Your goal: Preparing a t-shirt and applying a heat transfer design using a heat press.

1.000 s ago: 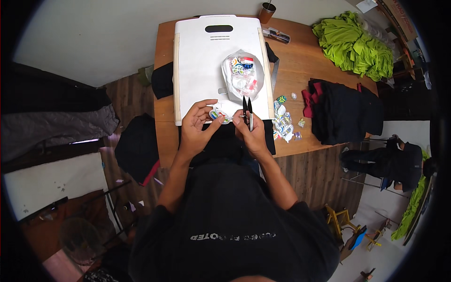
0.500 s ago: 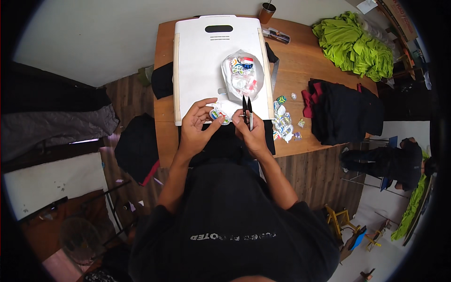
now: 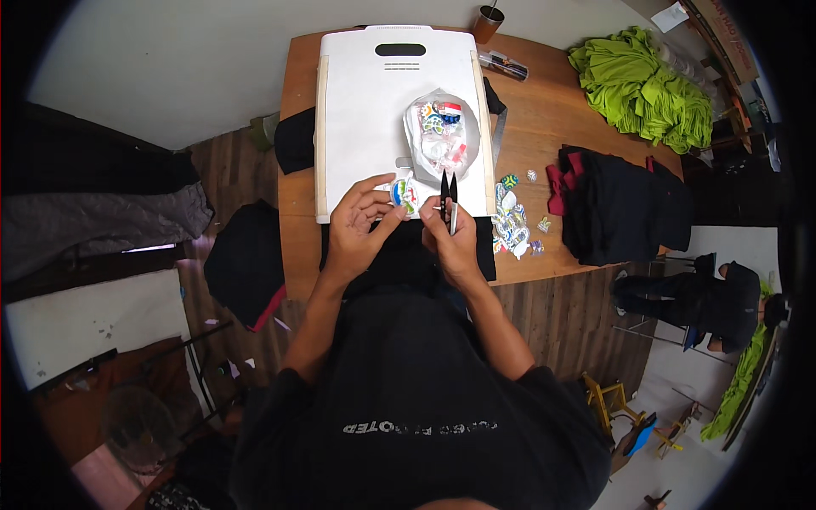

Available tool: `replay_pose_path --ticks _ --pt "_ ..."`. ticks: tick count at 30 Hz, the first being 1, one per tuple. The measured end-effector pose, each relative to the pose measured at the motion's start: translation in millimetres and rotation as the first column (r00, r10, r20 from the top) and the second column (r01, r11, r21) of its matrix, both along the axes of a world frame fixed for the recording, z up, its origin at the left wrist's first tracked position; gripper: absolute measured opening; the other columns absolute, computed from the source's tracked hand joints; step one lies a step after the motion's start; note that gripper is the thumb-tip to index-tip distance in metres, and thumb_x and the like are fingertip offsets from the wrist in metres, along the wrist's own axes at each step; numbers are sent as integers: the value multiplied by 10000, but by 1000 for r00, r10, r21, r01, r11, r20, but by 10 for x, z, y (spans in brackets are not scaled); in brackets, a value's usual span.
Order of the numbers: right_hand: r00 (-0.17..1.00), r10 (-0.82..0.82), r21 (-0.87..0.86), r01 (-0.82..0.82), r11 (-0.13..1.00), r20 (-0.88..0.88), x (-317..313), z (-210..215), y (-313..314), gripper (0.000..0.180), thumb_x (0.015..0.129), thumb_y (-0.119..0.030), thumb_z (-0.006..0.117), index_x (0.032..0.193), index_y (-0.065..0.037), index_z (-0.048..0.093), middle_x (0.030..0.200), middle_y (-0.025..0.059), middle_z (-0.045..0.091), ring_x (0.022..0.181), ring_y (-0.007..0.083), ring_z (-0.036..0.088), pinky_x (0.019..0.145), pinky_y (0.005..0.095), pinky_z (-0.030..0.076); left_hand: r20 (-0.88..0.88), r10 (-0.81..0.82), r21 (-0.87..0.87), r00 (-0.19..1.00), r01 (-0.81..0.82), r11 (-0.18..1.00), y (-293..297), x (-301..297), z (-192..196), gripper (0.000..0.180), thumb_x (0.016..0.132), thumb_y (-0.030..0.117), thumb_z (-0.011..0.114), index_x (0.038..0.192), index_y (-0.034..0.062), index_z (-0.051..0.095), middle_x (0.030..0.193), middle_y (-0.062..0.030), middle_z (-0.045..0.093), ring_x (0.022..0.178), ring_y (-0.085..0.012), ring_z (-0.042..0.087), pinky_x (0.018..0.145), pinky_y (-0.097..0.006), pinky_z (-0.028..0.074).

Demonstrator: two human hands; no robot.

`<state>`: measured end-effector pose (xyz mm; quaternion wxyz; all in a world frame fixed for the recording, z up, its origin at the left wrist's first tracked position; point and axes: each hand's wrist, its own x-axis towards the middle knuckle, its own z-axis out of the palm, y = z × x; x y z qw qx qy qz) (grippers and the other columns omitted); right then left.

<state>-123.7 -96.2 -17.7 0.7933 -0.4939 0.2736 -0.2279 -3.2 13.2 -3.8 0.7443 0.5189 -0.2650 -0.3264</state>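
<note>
The person's left hand (image 3: 361, 228) pinches a colourful patch (image 3: 405, 197) over the near end of a white board (image 3: 361, 119); just beside it, the right hand (image 3: 455, 245) grips black-bladed snips (image 3: 444, 199). To my eye, loose patches (image 3: 510, 223) lie rightward on the wooden surface (image 3: 544, 110).

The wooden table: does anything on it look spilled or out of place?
Only slightly: small colourful pieces lie in a loose, overlapping heap right of the white board, with a few lying apart, so they look scattered. No wet spill or damage shows.
</note>
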Motion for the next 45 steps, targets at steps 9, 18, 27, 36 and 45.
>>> replay_pose_path --ticks 9,18,27,36,45 --pt "987 127 65 -134 989 98 -68 29 -102 384 1074 -365 395 1031 -23 565 608 -49 355 488 64 307 474 245 285 55 6 -33 998 -4 999 -55 6 -30 270 895 -87 679 1164 -74 679 1086 -122 675 965 -128 657 880 -244 533" --pt "929 369 -36 -368 929 32 -463 -115 -274 337 1079 -337 422 1076 -24 547 632 -38 358 519 57 318 500 224 290 92 54 -2 994 -54 999 -102 -6 68 275 896 -76 683 1171 -73 681 1053 -137 683 971 -158 687 881 -254 551" --pt "869 492 -119 -494 861 -53 -530 -166 -309 336 1081 -362 439 1028 -48 548 623 -66 365 500 31 308 463 221 232 186 64 41 980 -73 996 -150 -14 86 274 893 -55 695 1167 -39 701 993 -112 688 885 -119 670 817 -232 533" --pt "870 493 -65 -491 869 8 -483 -254 -298 393 1077 -414 423 997 -50 549 594 -61 351 493 39 293 465 225 228 225 68 52 972 -82 995 -146 -4 84 285 891 -62 692 1173 -23 706 961 -102 684 856 -104 654 790 -228 521" --pt "876 483 -34 -482 876 16 -457 -116 -273 404 1079 -416 413 989 -48 553 582 -59 351 487 43 289 469 227 230 206 65 44 976 -76 996 -134 -9 80 285 889 -60 696 1172 -30 705 968 -103 682 863 -105 652 795 -226 523"
